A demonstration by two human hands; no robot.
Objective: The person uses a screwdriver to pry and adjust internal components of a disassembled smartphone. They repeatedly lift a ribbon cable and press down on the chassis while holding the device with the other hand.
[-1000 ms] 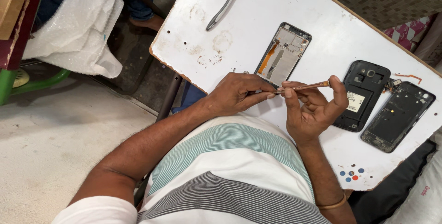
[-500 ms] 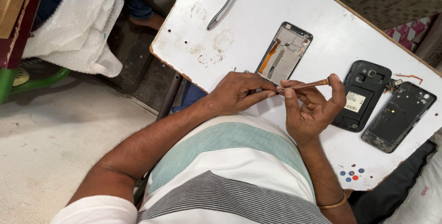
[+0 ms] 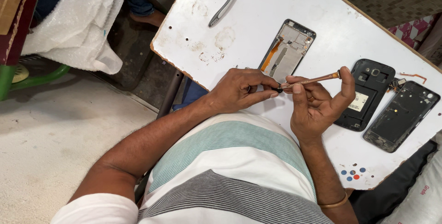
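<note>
Left hand (image 3: 239, 90) fingertips pinched together; right hand (image 3: 317, 102) palm up, fingers curled, forearms converging

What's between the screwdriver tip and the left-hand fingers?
Nothing visible. The screwdriver in the right hand meets the left hand at its pinched fingertips; what they pinch is hidden. The phone frame lies just behind.

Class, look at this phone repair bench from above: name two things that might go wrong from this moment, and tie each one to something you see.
1. The left hand pinches something tiny at the tip of the copper-coloured screwdriver held by the right hand, close to the edge of the white table; a dropped part would likely fall to the floor.
2. The open phone frame lies exposed just beyond the hands; a slip might scratch it.
</note>
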